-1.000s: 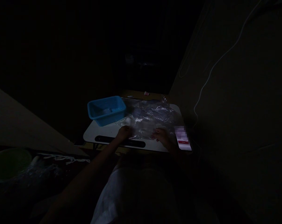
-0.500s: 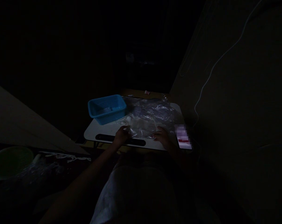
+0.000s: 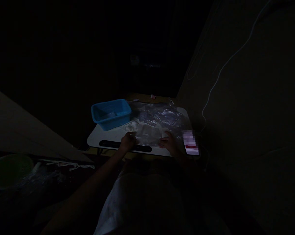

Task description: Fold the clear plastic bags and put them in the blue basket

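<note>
A clear plastic bag [image 3: 148, 134] lies at the near middle of a small white table [image 3: 95, 135], its near edge between my two hands. My left hand [image 3: 128, 141] is closed on the bag's left corner. At the right corner, my right hand [image 3: 168, 142] pinches the plastic with its lower fingers while the index finger is raised. More crumpled clear plastic [image 3: 170, 116] spreads over the back of the table. The light is very dim, so fine detail is lost.
A blue basin [image 3: 113, 122] with something pale inside stands at the table's back left. A lit phone [image 3: 191, 147] lies at the right edge. A small pink and white item [image 3: 153, 97] is behind the table. On the floor at left is a green basket [image 3: 10, 169].
The near bag now looks flatter and more stretched between my hands. My right index finger is lifted a little more. The view has shifted slightly.
</note>
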